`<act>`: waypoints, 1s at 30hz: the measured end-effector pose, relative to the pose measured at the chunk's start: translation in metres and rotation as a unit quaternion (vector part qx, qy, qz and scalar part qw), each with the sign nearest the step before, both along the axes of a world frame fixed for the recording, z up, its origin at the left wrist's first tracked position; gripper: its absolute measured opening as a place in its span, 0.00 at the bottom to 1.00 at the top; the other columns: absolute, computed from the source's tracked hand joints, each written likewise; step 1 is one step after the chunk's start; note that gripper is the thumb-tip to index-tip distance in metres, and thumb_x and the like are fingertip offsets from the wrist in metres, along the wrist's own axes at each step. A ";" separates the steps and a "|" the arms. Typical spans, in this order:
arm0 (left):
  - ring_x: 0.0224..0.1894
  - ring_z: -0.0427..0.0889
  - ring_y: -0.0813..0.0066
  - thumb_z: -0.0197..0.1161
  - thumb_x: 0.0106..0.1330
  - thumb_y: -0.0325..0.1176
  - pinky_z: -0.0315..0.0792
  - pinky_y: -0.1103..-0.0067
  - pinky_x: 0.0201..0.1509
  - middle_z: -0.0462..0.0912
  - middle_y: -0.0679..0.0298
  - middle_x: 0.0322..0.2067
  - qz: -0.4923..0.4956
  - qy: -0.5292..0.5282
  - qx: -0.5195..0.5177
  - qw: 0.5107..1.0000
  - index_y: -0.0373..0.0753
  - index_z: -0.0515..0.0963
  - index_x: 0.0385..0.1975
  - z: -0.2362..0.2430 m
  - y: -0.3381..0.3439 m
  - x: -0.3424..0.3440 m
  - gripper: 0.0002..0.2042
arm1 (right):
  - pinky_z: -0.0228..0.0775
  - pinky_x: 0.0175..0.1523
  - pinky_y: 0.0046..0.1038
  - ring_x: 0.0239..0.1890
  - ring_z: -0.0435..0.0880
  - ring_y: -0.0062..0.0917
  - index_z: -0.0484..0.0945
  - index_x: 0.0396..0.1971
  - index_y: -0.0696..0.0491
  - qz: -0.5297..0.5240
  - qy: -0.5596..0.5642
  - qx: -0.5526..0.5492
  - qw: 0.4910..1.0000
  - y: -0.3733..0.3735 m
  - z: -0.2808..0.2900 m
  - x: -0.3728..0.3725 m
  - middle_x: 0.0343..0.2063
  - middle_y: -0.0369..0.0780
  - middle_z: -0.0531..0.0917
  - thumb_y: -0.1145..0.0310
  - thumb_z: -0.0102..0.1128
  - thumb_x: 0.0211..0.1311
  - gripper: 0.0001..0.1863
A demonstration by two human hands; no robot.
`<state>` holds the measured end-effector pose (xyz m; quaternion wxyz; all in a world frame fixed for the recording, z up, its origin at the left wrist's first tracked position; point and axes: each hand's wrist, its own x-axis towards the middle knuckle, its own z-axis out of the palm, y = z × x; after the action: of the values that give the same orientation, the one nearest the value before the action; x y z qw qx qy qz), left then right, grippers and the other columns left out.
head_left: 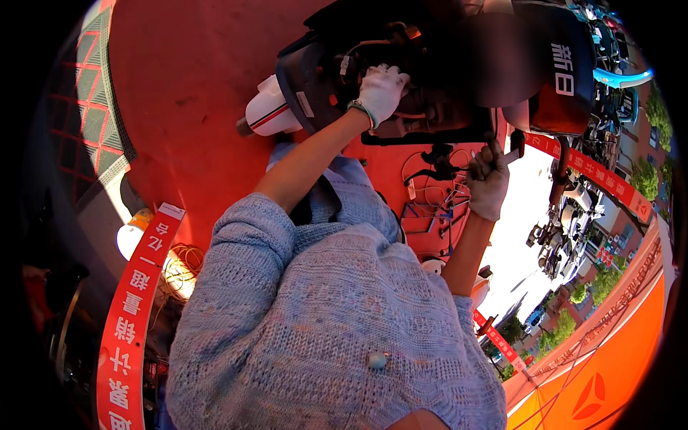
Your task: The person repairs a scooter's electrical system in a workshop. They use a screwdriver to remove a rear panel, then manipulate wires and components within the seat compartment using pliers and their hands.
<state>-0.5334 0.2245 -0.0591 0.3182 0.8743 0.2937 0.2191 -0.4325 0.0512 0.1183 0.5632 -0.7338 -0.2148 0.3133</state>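
Scooter (430, 107) ahead of person, dark body, inner parts exposed, striped white cover (271, 109) at left end. Gloved left hand (383, 93) over inner parts, fingers bent; right hand (489, 179) just below body, fingers curled; cannot tell whether either clamps anything.

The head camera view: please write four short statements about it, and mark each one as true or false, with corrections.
1. The left hand, in a white fabric glove, is at the dark vehicle body. True.
2. Only this hand is gloved. False: the right hand also wears a pale glove.
3. The white rounded part with stripes lies left of the left hand. True.
4. The large cloth at lower right is green. False: it is orange cloth.
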 end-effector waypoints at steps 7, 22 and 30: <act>0.41 0.77 0.63 0.56 0.60 0.33 0.72 0.72 0.44 0.78 0.63 0.34 -0.041 -0.057 0.067 0.995 0.45 0.76 0.36 -0.018 -0.019 -0.020 0.07 | 0.40 0.22 0.12 0.18 0.47 0.10 0.65 0.55 0.64 0.014 0.055 0.033 0.998 -0.007 0.025 0.008 0.20 0.28 0.53 0.76 0.44 0.67 0.17; 0.35 0.82 0.64 0.52 0.59 0.33 0.77 0.72 0.30 0.79 0.62 0.32 0.034 0.126 0.058 0.990 0.52 0.65 0.59 0.054 -0.016 0.049 0.24 | 0.42 0.19 0.13 0.13 0.49 0.08 0.72 0.47 0.65 -0.006 0.177 0.020 0.984 -0.014 0.024 0.019 0.17 0.28 0.60 0.69 0.43 0.69 0.16; 0.37 0.80 0.61 0.55 0.60 0.42 0.75 0.69 0.38 0.81 0.63 0.32 0.047 -0.058 -0.034 0.997 0.46 0.80 0.35 0.055 0.011 0.067 0.10 | 0.43 0.18 0.13 0.12 0.52 0.07 0.74 0.43 0.64 0.049 0.000 -0.024 0.998 0.001 0.009 0.024 0.17 0.29 0.65 0.71 0.47 0.67 0.13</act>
<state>-0.4660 0.2351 -0.0043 0.3535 0.8341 0.3230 0.2738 -0.4087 0.0523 0.1269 0.5290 -0.7359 -0.2434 0.3456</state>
